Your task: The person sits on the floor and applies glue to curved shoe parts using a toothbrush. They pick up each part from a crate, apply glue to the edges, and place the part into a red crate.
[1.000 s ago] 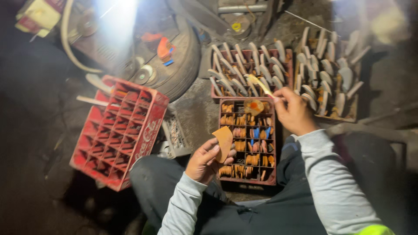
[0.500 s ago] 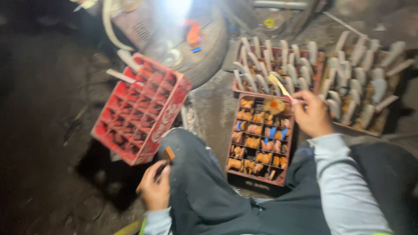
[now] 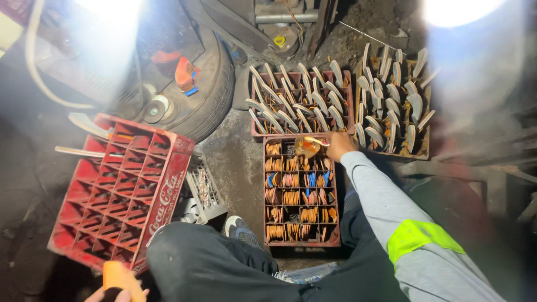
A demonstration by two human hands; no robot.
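My right hand [image 3: 339, 145] reaches over the far end of a dark crate [image 3: 337, 197] whose cells hold several orange and blue handle pieces. It grips a pale blade [image 3: 309, 144], its tip over the crate's far row. My left hand [image 3: 116, 293] sits at the bottom edge beside my left knee, closed around an orange handle piece [image 3: 117, 276]. Beyond the handle crate stand two crates of upright pale blades [image 3: 302, 100] [image 3: 391, 98].
A red bottle crate [image 3: 168, 193] lies tilted at the left, with two blades [image 3: 89, 126] sticking out of its far side. A small white basket [image 3: 204, 190] sits beside it. A tyre [image 3: 215, 95] and machine parts lie behind. Bright lamp glare washes out the top corners.
My left hand dropped from over the handle crate down to my left knee, still holding an orange piece. My right hand came down with the blade to the crate's far row.
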